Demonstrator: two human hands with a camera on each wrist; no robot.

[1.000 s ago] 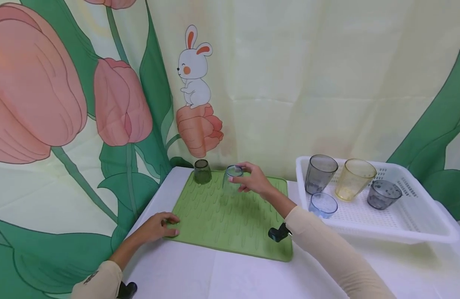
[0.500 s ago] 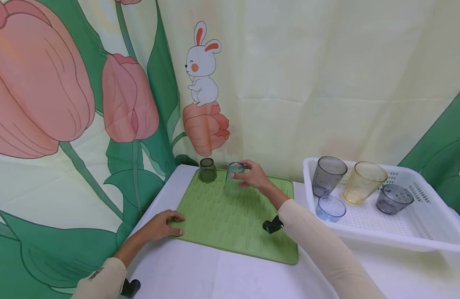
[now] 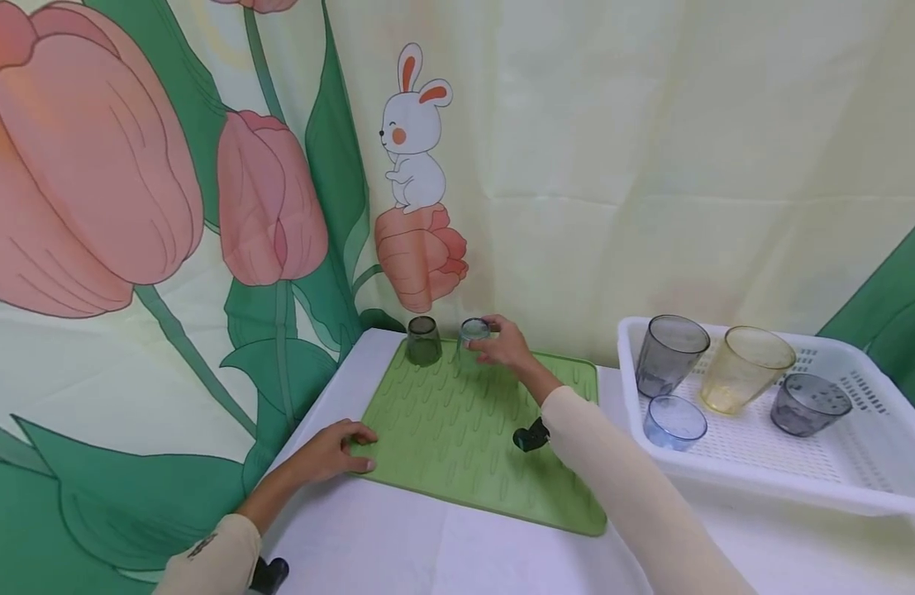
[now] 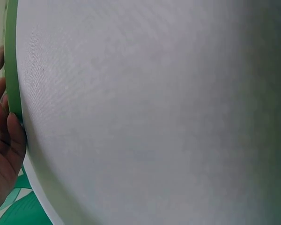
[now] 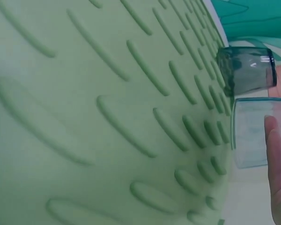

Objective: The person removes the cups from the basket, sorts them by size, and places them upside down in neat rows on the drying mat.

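The right hand [image 3: 503, 343] holds a clear bluish drinking glass [image 5: 250, 136] between thumb and fingers. That glass stands upside down at the back of the green ridged mat [image 3: 472, 438]. Just left of it sits a dark grey-green tumbler [image 3: 423, 342], base up, a narrow gap apart from it. At the mat's front left corner rests the left hand [image 3: 336, 451], fingers loosely bent. Its thumb and fingertips touch the mat edge [image 4: 11, 61] in the left wrist view.
On the right a white perforated basket [image 3: 769, 487] bears several glasses: a tall grey one [image 3: 671, 357], a yellow one [image 3: 745, 372], a low blue one [image 3: 674, 423] and a low grey one [image 3: 808, 405]. A printed curtain [image 3: 576, 165] hangs behind the white-covered table [image 3: 397, 537].
The right hand has shifted the clear glass slightly back and left, closer to the dark tumbler. The left hand stays at the mat corner. The head view has turned a little left.
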